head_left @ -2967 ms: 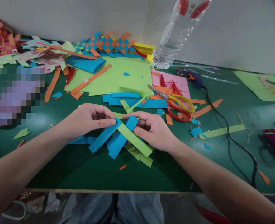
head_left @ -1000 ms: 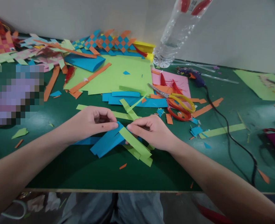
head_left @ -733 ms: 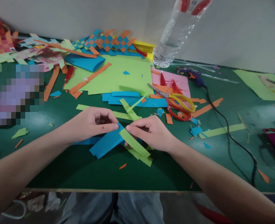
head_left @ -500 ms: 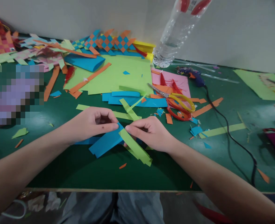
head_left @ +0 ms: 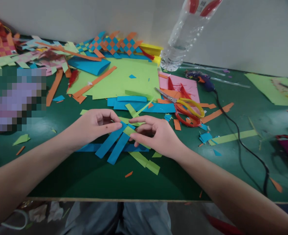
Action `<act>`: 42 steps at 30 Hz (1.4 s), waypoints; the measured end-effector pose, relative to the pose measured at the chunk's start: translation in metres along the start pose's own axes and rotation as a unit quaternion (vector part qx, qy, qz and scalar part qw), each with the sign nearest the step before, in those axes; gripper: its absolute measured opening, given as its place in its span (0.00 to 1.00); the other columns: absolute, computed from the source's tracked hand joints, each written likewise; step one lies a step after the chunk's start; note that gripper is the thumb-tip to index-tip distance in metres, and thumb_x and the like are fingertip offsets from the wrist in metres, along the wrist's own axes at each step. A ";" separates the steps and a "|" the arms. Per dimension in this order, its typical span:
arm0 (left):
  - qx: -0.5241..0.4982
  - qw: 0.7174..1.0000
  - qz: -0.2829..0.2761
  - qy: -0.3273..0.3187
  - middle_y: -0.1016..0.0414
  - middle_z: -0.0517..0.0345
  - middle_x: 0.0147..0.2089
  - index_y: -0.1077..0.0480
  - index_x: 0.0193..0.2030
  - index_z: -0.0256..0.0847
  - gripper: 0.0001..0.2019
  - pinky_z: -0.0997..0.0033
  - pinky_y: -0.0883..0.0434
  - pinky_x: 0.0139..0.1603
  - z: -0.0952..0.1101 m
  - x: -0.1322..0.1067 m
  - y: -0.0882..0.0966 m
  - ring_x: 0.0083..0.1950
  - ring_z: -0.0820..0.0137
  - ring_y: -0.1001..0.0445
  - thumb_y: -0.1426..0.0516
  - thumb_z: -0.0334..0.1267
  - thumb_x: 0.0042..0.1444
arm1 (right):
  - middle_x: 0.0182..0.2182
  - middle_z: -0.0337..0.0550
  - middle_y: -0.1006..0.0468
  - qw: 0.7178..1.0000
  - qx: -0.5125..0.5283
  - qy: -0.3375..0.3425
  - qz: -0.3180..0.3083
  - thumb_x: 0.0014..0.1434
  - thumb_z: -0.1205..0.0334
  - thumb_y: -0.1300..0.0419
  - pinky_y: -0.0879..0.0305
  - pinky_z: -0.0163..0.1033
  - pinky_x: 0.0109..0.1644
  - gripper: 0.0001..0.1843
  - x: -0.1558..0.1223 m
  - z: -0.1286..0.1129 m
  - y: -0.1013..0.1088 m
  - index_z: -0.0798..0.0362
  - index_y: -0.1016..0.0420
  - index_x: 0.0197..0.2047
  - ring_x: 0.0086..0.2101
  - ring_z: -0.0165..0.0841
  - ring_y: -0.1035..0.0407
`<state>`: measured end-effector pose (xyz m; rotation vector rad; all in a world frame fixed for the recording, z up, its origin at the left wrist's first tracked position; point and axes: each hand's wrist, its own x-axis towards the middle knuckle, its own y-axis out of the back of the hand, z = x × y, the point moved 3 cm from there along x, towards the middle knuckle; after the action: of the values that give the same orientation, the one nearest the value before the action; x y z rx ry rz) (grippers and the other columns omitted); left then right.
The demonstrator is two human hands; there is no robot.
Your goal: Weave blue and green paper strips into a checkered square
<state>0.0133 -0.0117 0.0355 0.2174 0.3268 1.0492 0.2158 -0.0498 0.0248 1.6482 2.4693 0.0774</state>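
Note:
My left hand [head_left: 99,125] pinches the upper ends of two blue paper strips [head_left: 109,141] between thumb and fingertips. The strips slant down toward me, spread apart with a narrow gap. A light green paper strip [head_left: 128,131] crosses them near the top. My right hand [head_left: 158,133] has its thumb on this green strip; the index finger reaches out above, and the other fingers curl behind, partly hidden. Beneath the hands, another blue strip [head_left: 88,147] lies flat on the table, and green strip ends [head_left: 144,161] show below my right hand.
Scissors [head_left: 188,109] with yellow and red handles lie beyond my right hand. Behind are green paper sheets [head_left: 134,76], woven paper fish [head_left: 112,45], a tilted water bottle [head_left: 180,45] and a glue gun [head_left: 204,81] with a black cord [head_left: 239,130]. Paper scraps are scattered around.
The blue strips, earlier lying together, have spread apart. My right index finger has lifted and stretched out. The green strip across the blue now shows only a short piece near my right thumb.

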 end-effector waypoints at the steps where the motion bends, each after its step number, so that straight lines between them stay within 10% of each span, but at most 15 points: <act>1: -0.004 1.000 0.006 -0.002 0.35 0.65 0.24 0.28 0.29 0.40 0.12 0.78 0.45 0.23 0.000 0.000 0.000 0.24 0.77 0.42 0.36 0.47 0.51 | 0.28 0.36 0.15 1.000 0.000 0.004 0.006 0.58 0.56 0.30 0.25 0.34 0.33 0.22 0.000 0.000 0.000 0.54 0.24 0.54 0.26 0.31 0.19; 15: 0.007 0.999 0.032 -0.001 0.32 0.64 0.26 0.26 0.33 0.42 0.12 0.74 0.38 0.29 -0.005 0.001 0.001 0.27 0.74 0.37 0.36 0.49 0.53 | 0.29 0.33 0.14 0.998 -0.020 0.054 0.033 0.60 0.59 0.31 0.22 0.36 0.36 0.15 -0.003 0.002 0.004 0.49 0.21 0.50 0.26 0.30 0.19; 25: -0.030 0.999 0.012 0.010 0.18 0.53 0.48 0.28 0.31 0.41 0.13 0.67 0.27 0.44 -0.003 0.002 0.000 0.45 0.64 0.22 0.36 0.48 0.53 | 0.30 0.33 0.13 0.999 0.010 0.047 0.025 0.59 0.59 0.30 0.26 0.34 0.33 0.16 -0.002 0.003 0.001 0.50 0.22 0.50 0.25 0.28 0.20; 31: -0.043 0.999 -0.008 0.020 0.39 0.68 0.22 0.30 0.32 0.43 0.12 0.75 0.45 0.22 -0.001 0.001 -0.002 0.21 0.77 0.45 0.36 0.47 0.54 | 0.31 0.35 0.13 0.999 0.012 0.035 0.021 0.59 0.58 0.30 0.27 0.35 0.33 0.17 -0.002 0.000 0.002 0.50 0.23 0.51 0.26 0.30 0.20; 42: -0.073 0.996 -0.021 0.057 0.45 0.71 0.21 0.31 0.33 0.43 0.13 0.78 0.50 0.17 -0.004 0.001 -0.003 0.19 0.79 0.48 0.35 0.48 0.55 | 0.31 0.35 0.13 0.999 0.018 0.040 0.027 0.59 0.57 0.30 0.26 0.34 0.33 0.15 -0.003 0.002 0.002 0.49 0.23 0.48 0.25 0.29 0.20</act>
<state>0.0142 -0.0121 0.0305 0.0200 0.3549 1.0406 0.2191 -0.0519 0.0235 1.7603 2.4984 0.1071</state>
